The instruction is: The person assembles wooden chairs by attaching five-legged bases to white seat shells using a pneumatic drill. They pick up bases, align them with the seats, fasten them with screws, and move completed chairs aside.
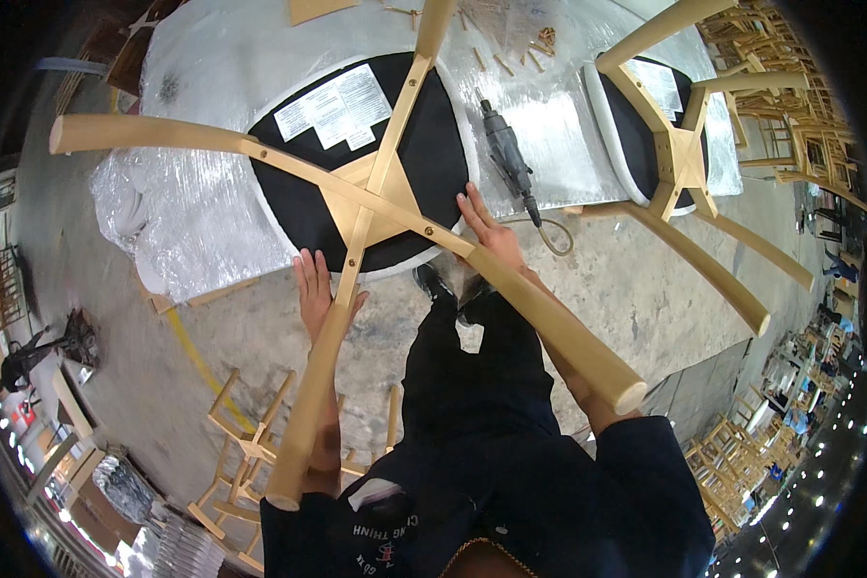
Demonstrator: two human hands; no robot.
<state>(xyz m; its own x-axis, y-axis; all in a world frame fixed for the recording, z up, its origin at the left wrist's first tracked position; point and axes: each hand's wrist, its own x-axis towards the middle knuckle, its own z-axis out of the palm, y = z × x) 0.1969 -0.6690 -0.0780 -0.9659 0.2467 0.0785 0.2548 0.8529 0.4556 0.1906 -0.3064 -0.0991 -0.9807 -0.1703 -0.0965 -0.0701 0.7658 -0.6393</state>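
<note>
An upside-down chair lies in front of me. Its round seat (431,144) shows a black underside with white paper labels and a white rim. A crossed wooden leg frame (368,199) sits over the seat's middle, its legs spread up and outward, with bolts in the bars. My left hand (318,299) rests at the near left rim, fingers stretched, partly behind one leg. At the near right rim lies my right hand (491,234), fingers extended against the seat and its wrist passing behind another leg. Neither hand holds anything that I can see.
A dark power screwdriver (507,149) with a hose lies right of the seat on the plastic-wrapped surface (202,87). Beyond are loose screws (539,48). A second upturned chair (684,159) stands at right. Wooden chair frames (246,443) stand on the floor behind my left arm.
</note>
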